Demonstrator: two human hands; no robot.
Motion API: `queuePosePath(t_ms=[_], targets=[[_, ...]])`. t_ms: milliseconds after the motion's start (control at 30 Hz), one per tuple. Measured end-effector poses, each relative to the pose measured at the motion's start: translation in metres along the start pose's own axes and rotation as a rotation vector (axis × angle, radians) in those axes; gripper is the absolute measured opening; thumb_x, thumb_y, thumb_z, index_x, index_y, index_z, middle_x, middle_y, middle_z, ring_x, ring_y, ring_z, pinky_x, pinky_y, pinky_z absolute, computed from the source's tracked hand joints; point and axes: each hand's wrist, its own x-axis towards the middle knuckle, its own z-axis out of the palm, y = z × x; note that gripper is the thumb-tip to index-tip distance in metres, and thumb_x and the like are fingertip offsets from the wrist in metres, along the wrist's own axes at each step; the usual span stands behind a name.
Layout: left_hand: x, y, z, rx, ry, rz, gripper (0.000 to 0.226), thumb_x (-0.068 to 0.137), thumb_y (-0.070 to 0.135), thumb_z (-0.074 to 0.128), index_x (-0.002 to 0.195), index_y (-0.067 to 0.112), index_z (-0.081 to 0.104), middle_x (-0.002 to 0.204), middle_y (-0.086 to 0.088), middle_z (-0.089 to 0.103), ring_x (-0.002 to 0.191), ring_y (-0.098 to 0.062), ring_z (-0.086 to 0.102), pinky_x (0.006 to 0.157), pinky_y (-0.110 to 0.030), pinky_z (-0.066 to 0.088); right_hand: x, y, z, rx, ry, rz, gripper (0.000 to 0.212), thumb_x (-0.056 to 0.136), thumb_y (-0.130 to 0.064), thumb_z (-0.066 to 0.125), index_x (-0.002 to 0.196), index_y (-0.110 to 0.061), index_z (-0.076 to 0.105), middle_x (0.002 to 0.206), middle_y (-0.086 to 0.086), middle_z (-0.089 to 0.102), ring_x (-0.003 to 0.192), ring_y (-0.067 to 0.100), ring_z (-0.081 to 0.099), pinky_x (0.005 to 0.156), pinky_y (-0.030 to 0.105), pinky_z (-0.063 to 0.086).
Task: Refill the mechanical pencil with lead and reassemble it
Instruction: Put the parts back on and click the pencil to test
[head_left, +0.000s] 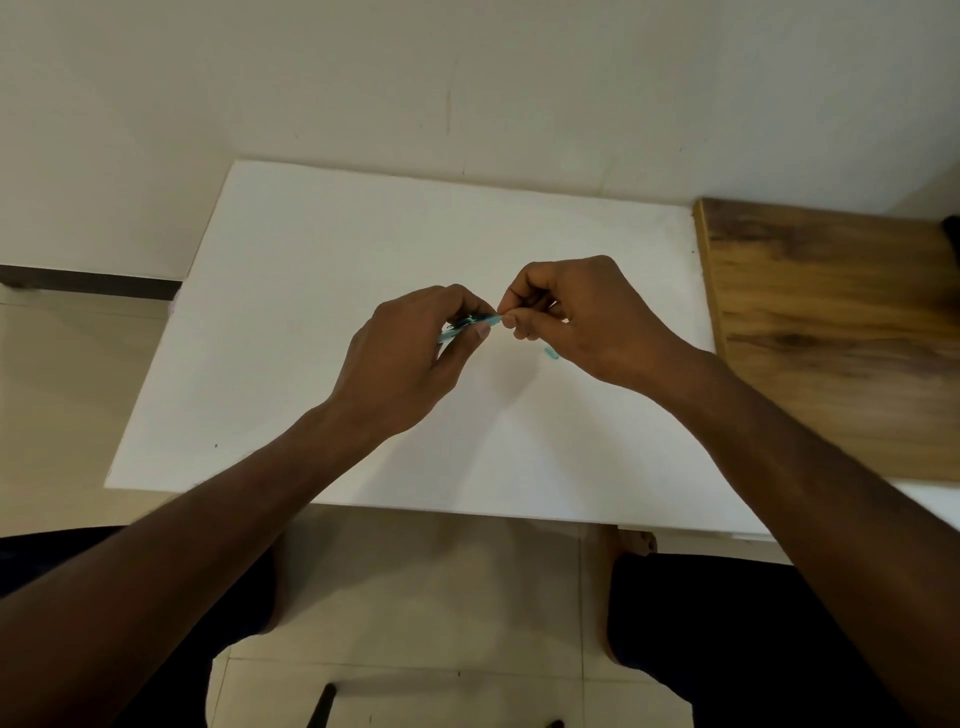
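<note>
A teal mechanical pencil (470, 323) lies across the fingers of my left hand (410, 358), which is closed around its barrel above the middle of the white board (291, 291). Most of the barrel is hidden by those fingers. My right hand (582, 317) pinches at the pencil's right end with thumb and forefinger; whatever it pinches is too thin to see. A small teal piece (550, 354), perhaps the cap, lies on the board just under my right hand.
The white board rests on a low surface against a cream wall. A wooden panel (831, 322) adjoins its right edge. Below the board are tiled floor, my knees in dark shorts and a dark object (319, 706) on the floor.
</note>
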Motion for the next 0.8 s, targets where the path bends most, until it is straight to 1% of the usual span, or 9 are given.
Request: queuePosePath(t_ms=[67,133,167,267,333,467,633,700,800], targets=[[-0.001,0.0,0.001,-0.028,0.0,0.005,0.016,0.106,0.037,0.062,0.113,0.028,0.073,0.098,0.016,0.07,0.078,0.0,0.058,0.066,-0.028,0.047,0.0,0.0,0.001,0.041,-0.002,0.037,0.004,0.095,-0.013,0.076,0.095,-0.016,0.078,0.08,-0.003,0.08,0.076,0.006,0.077,0.074,0.017,0.061],[-0.001,0.0,0.002,-0.067,0.002,0.008,0.014,0.106,0.034,0.064,0.112,0.025,0.074,0.099,0.014,0.072,0.08,-0.006,0.06,0.07,-0.032,0.052,0.0,0.0,0.0,0.156,-0.027,0.11,0.001,0.095,-0.014,0.078,0.094,-0.014,0.079,0.08,0.0,0.082,0.074,0.009,0.079,0.072,0.016,0.06],[-0.001,0.001,0.002,-0.084,0.013,0.008,0.014,0.105,0.032,0.065,0.112,0.024,0.075,0.1,0.013,0.073,0.081,-0.007,0.061,0.071,-0.03,0.052,0.0,0.0,0.0,0.216,-0.037,0.145,0.003,0.095,-0.015,0.079,0.095,-0.013,0.08,0.081,0.001,0.083,0.075,0.012,0.081,0.072,0.017,0.06],[-0.001,0.003,0.002,-0.126,0.066,0.008,0.013,0.104,0.027,0.068,0.11,0.02,0.077,0.1,0.012,0.074,0.079,0.0,0.061,0.068,-0.011,0.044,0.0,0.0,-0.002,0.343,-0.038,0.185,0.006,0.094,-0.017,0.08,0.095,-0.01,0.081,0.085,0.004,0.083,0.08,0.017,0.082,0.077,0.024,0.064],[0.0,0.004,0.001,-0.114,0.074,0.012,0.013,0.103,0.027,0.069,0.109,0.02,0.077,0.099,0.013,0.074,0.079,0.004,0.06,0.068,-0.006,0.041,0.0,0.0,-0.002,0.381,-0.038,0.172,0.007,0.093,-0.018,0.082,0.094,-0.011,0.081,0.086,0.005,0.084,0.082,0.02,0.082,0.08,0.028,0.066],[0.0,0.002,-0.003,-0.095,0.077,0.065,0.009,0.101,0.025,0.073,0.106,0.019,0.076,0.097,0.014,0.071,0.082,0.006,0.06,0.07,-0.005,0.041,0.001,0.001,-0.004,0.447,-0.091,0.176,0.009,0.09,-0.018,0.084,0.094,-0.01,0.082,0.089,0.009,0.084,0.082,0.022,0.082,0.077,0.027,0.064],[-0.004,0.002,-0.001,-0.096,0.068,0.082,0.008,0.1,0.026,0.074,0.103,0.019,0.075,0.096,0.016,0.07,0.078,-0.004,0.059,0.067,-0.009,0.042,-0.004,0.004,-0.004,0.652,-0.186,0.217,0.006,0.091,-0.014,0.083,0.092,-0.008,0.083,0.094,0.013,0.082,0.083,0.02,0.079,0.08,0.026,0.063],[-0.002,0.004,-0.002,-0.131,0.091,0.045,0.008,0.1,0.025,0.074,0.102,0.018,0.074,0.094,0.021,0.069,0.081,-0.008,0.06,0.066,-0.007,0.041,-0.004,0.003,0.002,0.761,-0.141,0.237,0.004,0.091,-0.012,0.082,0.094,-0.008,0.083,0.09,0.011,0.082,0.081,0.018,0.078,0.08,0.026,0.062],[0.003,0.006,-0.001,-0.221,0.123,-0.044,0.006,0.103,0.03,0.07,0.104,0.025,0.073,0.094,0.027,0.07,0.081,-0.006,0.062,0.066,-0.004,0.04,0.001,0.0,0.004,0.868,-0.038,0.268,0.017,0.088,-0.01,0.085,0.104,-0.006,0.083,0.091,0.011,0.082,0.082,0.018,0.077,0.08,0.026,0.062]])
